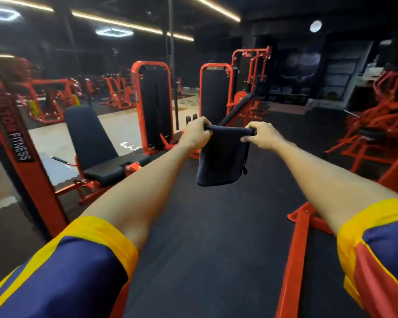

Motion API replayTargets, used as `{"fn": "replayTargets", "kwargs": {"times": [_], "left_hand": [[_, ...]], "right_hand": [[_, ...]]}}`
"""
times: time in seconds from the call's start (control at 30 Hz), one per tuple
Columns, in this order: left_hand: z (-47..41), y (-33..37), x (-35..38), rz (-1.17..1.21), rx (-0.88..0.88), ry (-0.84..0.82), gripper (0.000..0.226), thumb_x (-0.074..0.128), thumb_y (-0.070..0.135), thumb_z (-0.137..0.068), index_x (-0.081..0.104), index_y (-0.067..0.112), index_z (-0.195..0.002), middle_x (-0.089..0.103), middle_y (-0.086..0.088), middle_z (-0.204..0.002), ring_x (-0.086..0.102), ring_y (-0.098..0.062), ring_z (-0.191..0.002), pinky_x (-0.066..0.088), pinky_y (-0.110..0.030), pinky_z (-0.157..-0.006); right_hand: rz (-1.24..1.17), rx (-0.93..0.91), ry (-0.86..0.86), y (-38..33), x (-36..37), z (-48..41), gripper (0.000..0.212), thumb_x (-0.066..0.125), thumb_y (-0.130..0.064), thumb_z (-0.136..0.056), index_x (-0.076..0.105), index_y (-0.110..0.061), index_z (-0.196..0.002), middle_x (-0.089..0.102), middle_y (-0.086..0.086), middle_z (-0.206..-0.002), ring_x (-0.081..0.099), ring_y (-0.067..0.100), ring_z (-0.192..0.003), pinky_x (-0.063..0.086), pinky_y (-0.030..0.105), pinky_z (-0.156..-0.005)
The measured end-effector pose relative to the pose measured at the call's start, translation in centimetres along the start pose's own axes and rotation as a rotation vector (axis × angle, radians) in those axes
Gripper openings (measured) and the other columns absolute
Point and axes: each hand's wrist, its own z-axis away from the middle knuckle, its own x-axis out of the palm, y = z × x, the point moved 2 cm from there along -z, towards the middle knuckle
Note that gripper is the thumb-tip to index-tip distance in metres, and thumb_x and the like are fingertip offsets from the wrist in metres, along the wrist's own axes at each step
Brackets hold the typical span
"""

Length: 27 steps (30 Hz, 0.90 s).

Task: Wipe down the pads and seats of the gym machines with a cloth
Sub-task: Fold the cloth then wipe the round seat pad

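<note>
Pinches the dark cloth (223,157) by its rolled top edge at mid-frame, with left hand (194,134) and right hand (261,136) curled round opposite corners; looks light, soft and limp, so probably best bunched in one palm before pressing onto the seat (106,172) at centre left.

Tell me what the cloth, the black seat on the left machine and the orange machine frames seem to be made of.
Cloth: soft dark navy fabric, matte; it hangs limp and folded from the left hand and right hand.
Seat: black padded upholstery, probably vinyl or leatherette, smooth with a faint sheen.
Orange frames: likely painted steel, glossy, in straight rigid tubes.
</note>
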Motion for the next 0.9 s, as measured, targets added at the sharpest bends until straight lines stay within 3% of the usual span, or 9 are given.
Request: {"fn": "replayTargets", "kwargs": {"times": [0.1,0.3,0.47,0.77,0.9], "left_hand": [[-6.5,-2.7,1.9,0.02,0.005,-0.017,0.014,0.055,0.014,-0.089,0.063,0.022,-0.096,0.06,0.002,-0.096,0.061,-0.021,-0.096,0.039,-0.026,-0.076],[-19.5,-8.0,7.1,0.131,0.023,-0.062,0.022,0.057,0.017,-0.089,0.067,0.021,-0.108,0.067,-0.007,-0.107,0.065,-0.029,-0.101,0.056,-0.041,-0.087],[-29.6,-12.0,11.0,0.149,0.082,-0.121,0.024,0.062,0.019,-0.088,0.068,0.022,-0.111,0.067,-0.01,-0.117,0.062,-0.027,-0.108,0.048,-0.03,-0.088],[-45.4,-12.2,21.0,0.268,0.16,-0.174,0.02,0.059,0.016,-0.089,0.066,0.022,-0.107,0.069,-0.011,-0.114,0.063,-0.03,-0.107,0.05,-0.036,-0.089],[-52.1,-11.3,28.1,0.286,0.185,-0.174,0.017,0.057,0.016,-0.091,0.064,0.022,-0.105,0.069,-0.01,-0.113,0.063,-0.031,-0.107,0.048,-0.034,-0.084]], "right_hand": [[0.021,0.033,0.0,1.4,0.9,-5.8,0.017,0.08,-0.043,-0.084,0.066,-0.038,-0.092,0.067,-0.002,-0.099,0.065,0.023,-0.092,0.056,0.043,-0.083],[0.092,0.096,0.06,4.9,3.1,-17.2,0.016,0.078,-0.046,-0.084,0.066,-0.038,-0.092,0.069,-0.004,-0.096,0.065,0.022,-0.092,0.055,0.046,-0.088],[0.121,0.168,0.108,7.3,5.6,-24.6,0.018,0.078,-0.045,-0.085,0.065,-0.037,-0.095,0.068,-0.004,-0.096,0.064,0.024,-0.094,0.054,0.042,-0.086],[0.163,0.285,0.238,16.1,4.5,-37.5,0.018,0.077,-0.046,-0.085,0.067,-0.036,-0.096,0.066,-0.005,-0.087,0.064,0.024,-0.088,0.054,0.041,-0.083],[0.145,0.294,0.27,22.6,3.8,-43.2,0.016,0.078,-0.043,-0.085,0.067,-0.035,-0.092,0.064,-0.006,-0.081,0.063,0.024,-0.077,0.055,0.039,-0.073]]}}
